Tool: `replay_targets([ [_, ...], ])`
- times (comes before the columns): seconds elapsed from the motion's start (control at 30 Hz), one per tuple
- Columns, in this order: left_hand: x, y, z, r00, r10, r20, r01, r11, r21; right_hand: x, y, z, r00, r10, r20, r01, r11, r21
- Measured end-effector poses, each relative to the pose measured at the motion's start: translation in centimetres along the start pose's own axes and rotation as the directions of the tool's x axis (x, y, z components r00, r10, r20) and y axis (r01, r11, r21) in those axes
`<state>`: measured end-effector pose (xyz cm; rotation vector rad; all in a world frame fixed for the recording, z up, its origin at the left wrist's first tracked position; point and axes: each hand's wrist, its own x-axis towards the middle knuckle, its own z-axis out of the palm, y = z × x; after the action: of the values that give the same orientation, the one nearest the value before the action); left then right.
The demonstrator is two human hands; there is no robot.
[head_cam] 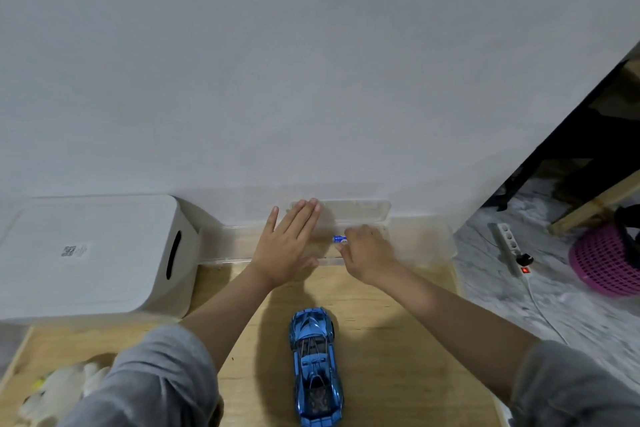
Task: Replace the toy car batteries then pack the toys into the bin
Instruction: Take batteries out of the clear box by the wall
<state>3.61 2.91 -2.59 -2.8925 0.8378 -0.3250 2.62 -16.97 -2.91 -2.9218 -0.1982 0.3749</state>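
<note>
While the left hand (289, 242) lies flat with its fingers spread on the clear see-through plastic box (363, 215) by the white wall in the middle of the frame, the right hand (367, 252) pinches a small blue and white battery (340, 238) between its fingertips, right over that box. The shiny blue toy car (316, 367) sits on the light wooden board (398, 340) at the bottom middle, between the two arms and well apart from the hands. A white plastic bin with a closed lid (93, 253) stands at the left, and a soft white toy (55, 392) lies in the lower left corner.
</note>
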Motion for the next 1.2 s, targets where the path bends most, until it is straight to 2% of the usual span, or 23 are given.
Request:
replay_targets([
  [0.1,0.1,0.0,0.2,1.0,-0.003,-0.005,0.003,1.0,-0.006,0.7,-0.5,1.3,0.996,0.039,0.077,-0.038,0.999,-0.027],
  [0.27,0.1,-0.3,0.4,1.0,0.012,-0.02,-0.012,1.0,-0.015,0.7,-0.8,1.5,0.989,0.067,0.133,-0.081,0.991,0.102],
  [0.57,0.3,-0.2,0.4,0.999,0.024,-0.031,-0.025,0.999,-0.042,1.4,-1.8,1.1,0.972,-0.127,0.197,0.088,0.977,0.194],
  [0.77,0.3,-0.3,0.6,1.0,0.015,-0.005,-0.015,0.998,-0.063,2.8,-3.2,0.3,0.901,-0.196,0.386,0.117,0.969,0.218],
  [1.0,0.3,-0.5,0.5,1.0,0.021,0.008,-0.02,0.998,-0.057,3.6,-3.3,0.1,0.903,-0.195,0.382,0.051,0.933,0.355],
  [1.1,0.3,-0.4,0.5,1.0,0.021,0.004,-0.021,0.998,-0.06,3.9,-3.3,-0.4,0.89,-0.221,0.4,0.099,0.948,0.303],
  [1.2,0.4,-0.3,0.4,1.0,0.016,-0.006,-0.017,0.999,-0.052,3.4,-2.7,-1.2,0.921,-0.226,0.319,0.167,0.965,0.201],
])
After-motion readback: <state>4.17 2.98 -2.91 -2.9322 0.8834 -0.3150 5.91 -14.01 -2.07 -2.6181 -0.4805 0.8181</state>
